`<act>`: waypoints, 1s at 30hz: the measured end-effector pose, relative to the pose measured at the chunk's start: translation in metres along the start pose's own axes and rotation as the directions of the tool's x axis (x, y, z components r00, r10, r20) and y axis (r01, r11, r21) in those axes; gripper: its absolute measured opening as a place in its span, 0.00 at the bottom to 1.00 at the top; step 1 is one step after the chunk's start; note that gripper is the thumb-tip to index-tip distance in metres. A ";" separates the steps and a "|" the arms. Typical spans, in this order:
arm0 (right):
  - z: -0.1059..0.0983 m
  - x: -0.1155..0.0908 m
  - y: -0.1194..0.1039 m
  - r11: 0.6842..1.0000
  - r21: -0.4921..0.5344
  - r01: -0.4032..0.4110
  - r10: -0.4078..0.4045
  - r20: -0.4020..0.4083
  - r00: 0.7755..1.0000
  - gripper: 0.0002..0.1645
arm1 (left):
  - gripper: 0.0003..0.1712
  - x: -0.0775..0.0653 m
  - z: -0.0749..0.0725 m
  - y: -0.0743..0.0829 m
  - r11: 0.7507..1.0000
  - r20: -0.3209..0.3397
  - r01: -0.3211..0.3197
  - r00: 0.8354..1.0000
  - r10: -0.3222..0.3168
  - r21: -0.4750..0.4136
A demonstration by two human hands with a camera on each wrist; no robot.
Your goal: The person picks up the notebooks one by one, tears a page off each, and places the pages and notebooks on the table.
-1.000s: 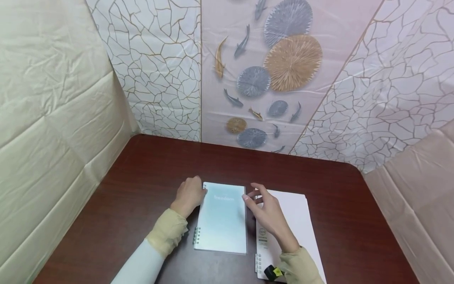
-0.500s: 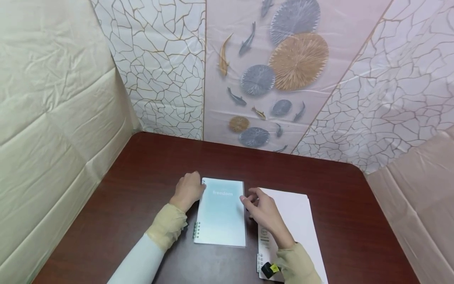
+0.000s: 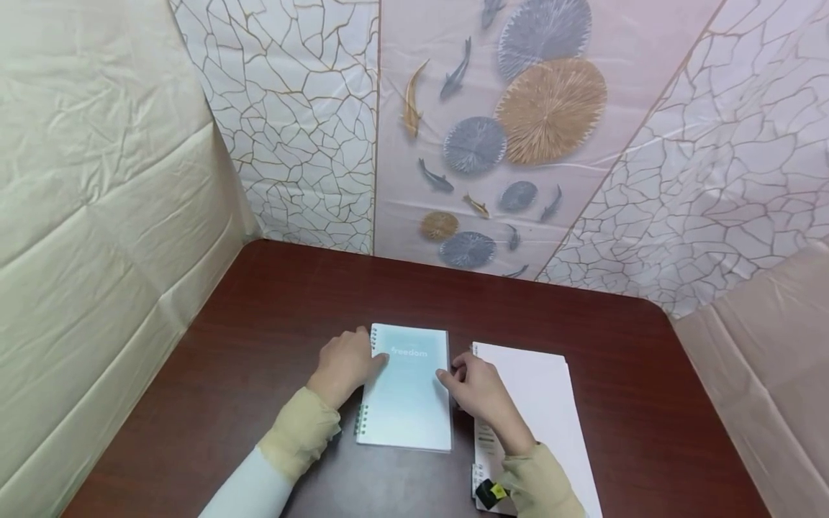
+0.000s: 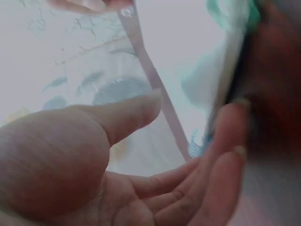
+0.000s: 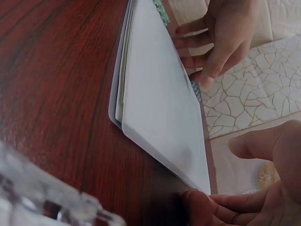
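A pale blue spiral notebook (image 3: pixel 406 406) lies closed on the dark wooden table, its cover reading "freedom". My left hand (image 3: pixel 346 365) is at its ringed left edge; the thumb reaches over the cover, and in the left wrist view the fingers (image 4: pixel 225 169) lie along that edge while the thumb stands off it. On the opposite side is my right hand (image 3: pixel 478 388). In the right wrist view its fingertips (image 5: pixel 197 200) are at the notebook's edge, touching or nearly so, and its thumb (image 5: pixel 244 145) is raised clear of the cover.
A larger white spiral notebook (image 3: pixel 550 424) lies to the right, partly under my right forearm. Part of a clear plastic object (image 5: pixel 42 193) shows at the lower left of the right wrist view. Patterned cloth (image 3: pixel 311 129) hangs behind the table (image 3: pixel 311 288).
My left thumb has come out over the cover from the ringed edge. My right hand's fingers have drawn in and come down nearer the notebook's right edge. The notebook shows little movement.
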State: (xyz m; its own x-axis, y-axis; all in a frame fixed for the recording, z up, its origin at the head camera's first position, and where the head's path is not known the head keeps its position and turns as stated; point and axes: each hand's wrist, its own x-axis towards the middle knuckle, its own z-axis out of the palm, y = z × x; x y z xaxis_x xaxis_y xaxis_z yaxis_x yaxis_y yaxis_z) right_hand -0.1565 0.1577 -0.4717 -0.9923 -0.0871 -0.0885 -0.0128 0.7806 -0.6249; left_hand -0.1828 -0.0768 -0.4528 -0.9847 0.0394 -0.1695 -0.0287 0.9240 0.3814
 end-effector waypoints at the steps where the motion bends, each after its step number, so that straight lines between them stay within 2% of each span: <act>1: 0.000 -0.001 -0.001 1.000 -0.006 -0.001 0.001 0.004 1.000 0.27 | 0.40 -0.003 0.000 0.002 1.000 0.002 -0.007 1.000 0.007 0.021; 8: 0.001 -0.003 -0.004 0.998 -0.057 -0.002 0.003 0.015 1.000 0.23 | 0.38 -0.017 0.005 0.009 0.999 -0.014 -0.011 1.000 0.011 0.039; 13: 0.002 -0.002 -0.007 0.996 -0.090 0.008 -0.008 0.009 1.000 0.20 | 0.40 -0.017 0.007 0.009 0.999 -0.023 -0.009 1.000 0.010 0.042; 21: 0.004 0.000 -0.007 0.996 -0.085 -0.013 0.015 0.014 1.000 0.18 | 0.43 -0.015 0.009 0.009 0.999 -0.016 -0.019 1.000 0.020 0.045; 30: 0.007 0.001 -0.006 0.995 -0.087 -0.038 0.039 0.012 0.999 0.18 | 0.39 -0.015 0.010 0.009 1.000 -0.001 -0.003 1.000 0.003 0.031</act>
State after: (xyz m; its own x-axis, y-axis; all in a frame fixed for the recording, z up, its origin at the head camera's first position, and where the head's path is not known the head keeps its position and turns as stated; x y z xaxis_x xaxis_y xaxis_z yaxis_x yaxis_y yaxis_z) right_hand -0.1563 0.1483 -0.4736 -0.9904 -0.0644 -0.1224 0.0139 0.8343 -0.5512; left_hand -0.1667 -0.0654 -0.4556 -0.9849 0.0417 -0.1679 -0.0206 0.9354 0.3530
